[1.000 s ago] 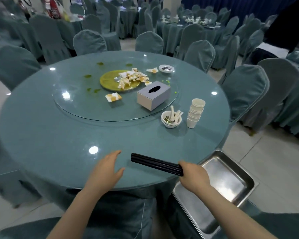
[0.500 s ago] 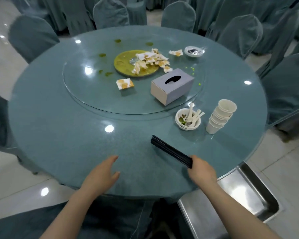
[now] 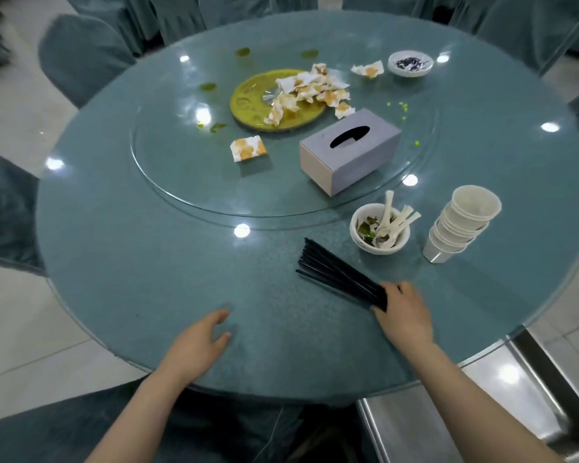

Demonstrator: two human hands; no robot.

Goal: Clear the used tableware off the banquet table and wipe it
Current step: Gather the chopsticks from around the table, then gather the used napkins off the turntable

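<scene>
Your right hand (image 3: 405, 312) is gripping one bundle of black chopsticks (image 3: 338, 275), its far ends fanning out on the round table (image 3: 147, 262) near you. Your left hand (image 3: 198, 345) is resting there, fingers relaxed, holding nothing. One bowl (image 3: 378, 228) is holding several spoons beside one cup stack (image 3: 458, 225).

No lettering, label, brand or number can be read anywhere; the grey tissue box (image 3: 350, 155) shows plain sides, and the faint embossing on the yellow plate (image 3: 248, 103) stays illegible.
</scene>
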